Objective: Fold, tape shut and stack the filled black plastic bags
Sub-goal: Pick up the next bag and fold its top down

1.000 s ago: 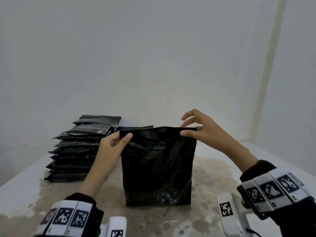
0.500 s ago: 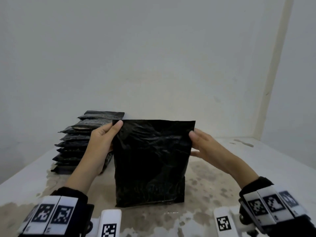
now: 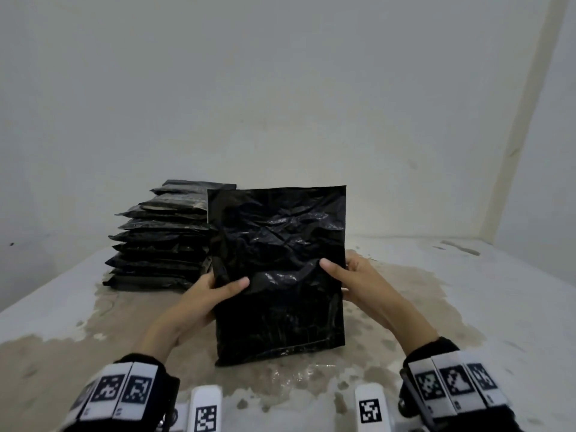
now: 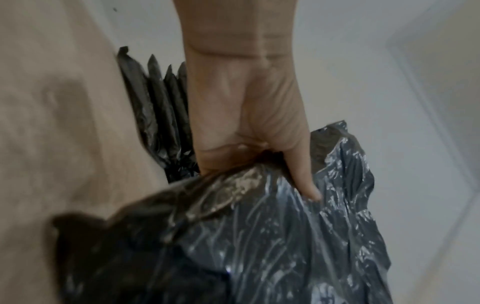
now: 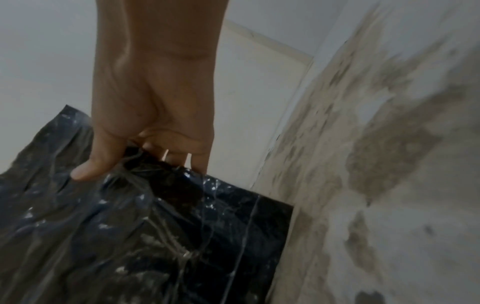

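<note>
A filled black plastic bag [image 3: 277,275] stands upright on the stained table [image 3: 436,307], its flat top unfolded. My left hand [image 3: 218,286] grips its left edge at mid-height, thumb on the front, fingers behind. My right hand [image 3: 339,269] grips the right edge at about the same height, thumb on the front. The left wrist view shows the left thumb [image 4: 303,181] pressing the crinkled bag [image 4: 259,236]. In the right wrist view the right thumb [image 5: 91,168] lies on the bag [image 5: 130,236], with the fingers curled behind its edge.
A stack of several flat black bags [image 3: 159,238] lies at the back left, close behind the held bag, also seen as the stack [image 4: 155,107] in the left wrist view. White walls close the back and right sides. The table edge runs along the left.
Both hands have slid down from the bag's top corners to its mid-height edges. The bag's top now stands straight and flat, and the bag sits nearer to me.
</note>
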